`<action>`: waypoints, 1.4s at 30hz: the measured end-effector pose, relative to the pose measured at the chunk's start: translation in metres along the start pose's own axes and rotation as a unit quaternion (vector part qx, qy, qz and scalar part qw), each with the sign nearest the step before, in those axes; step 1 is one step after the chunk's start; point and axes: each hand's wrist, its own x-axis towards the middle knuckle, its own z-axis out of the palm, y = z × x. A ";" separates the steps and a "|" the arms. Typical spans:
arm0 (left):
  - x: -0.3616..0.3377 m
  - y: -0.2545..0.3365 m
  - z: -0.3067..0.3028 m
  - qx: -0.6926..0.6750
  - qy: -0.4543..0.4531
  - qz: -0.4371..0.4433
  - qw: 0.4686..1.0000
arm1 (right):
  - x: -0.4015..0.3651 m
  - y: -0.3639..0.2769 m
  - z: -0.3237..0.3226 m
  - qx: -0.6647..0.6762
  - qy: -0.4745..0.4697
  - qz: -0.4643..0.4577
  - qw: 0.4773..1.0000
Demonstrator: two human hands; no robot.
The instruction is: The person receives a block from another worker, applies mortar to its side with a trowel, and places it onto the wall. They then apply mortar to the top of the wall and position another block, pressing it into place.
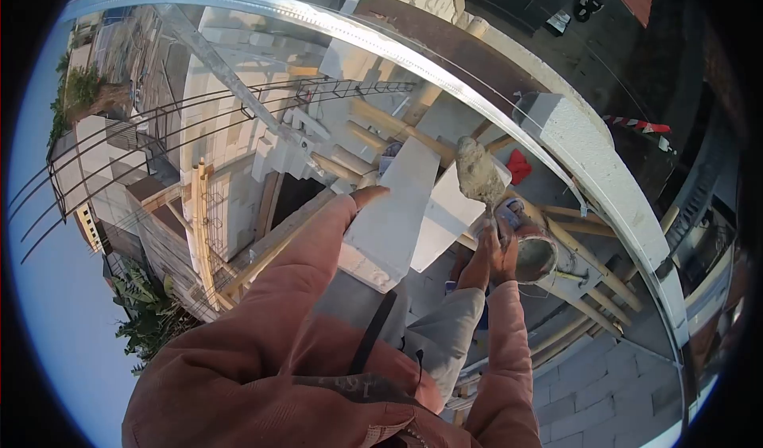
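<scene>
My left hand [369, 197] grips the left edge of a pale grey-white building block [391, 214], its fingers partly hidden. A second pale block [450, 214] lies beside it on the right. My right hand [502, 251] is closed round the handle of a trowel [479, 171], whose blade carries a heap of wet grey mortar. The blade hangs over the second block's upper end. Just right of this hand stands a round bucket [536, 259] with grey mortar inside.
Wooden poles [592, 293] lie beneath the bucket. Steel reinforcing bars [151, 130] jut out at left. A long silvery strip [381, 47] arcs across the view. Pale block walling [572, 122] runs along the right, with a red cloth [519, 167] near the trowel.
</scene>
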 end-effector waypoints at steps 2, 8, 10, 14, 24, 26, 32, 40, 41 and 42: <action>0.028 -0.010 -0.010 0.030 0.009 0.043 0.999 | 0.063 -0.089 0.016 -0.018 -0.047 -0.023 0.998; 0.041 -0.022 -0.017 0.079 0.037 0.074 0.993 | 0.163 -0.146 0.074 -0.322 0.139 -0.153 0.924; 0.038 -0.023 -0.014 0.080 0.043 0.070 0.993 | 0.171 -0.157 0.075 -0.416 0.135 -0.143 0.888; 0.025 -0.017 -0.004 0.085 0.050 0.061 0.993 | 0.167 -0.169 0.073 -0.441 0.136 -0.085 0.883; 0.006 0.001 0.010 0.094 0.072 0.052 0.992 | 0.142 -0.098 0.071 -0.443 0.183 -0.008 0.878; -0.001 0.008 0.013 0.090 0.077 0.055 0.991 | 0.143 -0.098 0.071 -0.412 0.202 0.005 0.889; 0.048 -0.017 -0.005 0.136 0.127 0.040 0.982 | 0.142 -0.098 0.072 -0.385 0.215 0.018 0.897; 0.014 -0.004 -0.006 0.032 0.007 -0.001 0.999 | 0.102 -0.076 0.060 -0.332 0.254 -0.065 0.906; 0.005 0.003 -0.002 0.021 0.004 -0.001 1.000 | 0.090 -0.074 0.054 -0.293 0.235 -0.047 0.926; -0.009 0.007 0.005 0.009 0.002 -0.005 1.000 | 0.070 -0.075 0.045 -0.253 0.213 -0.027 0.943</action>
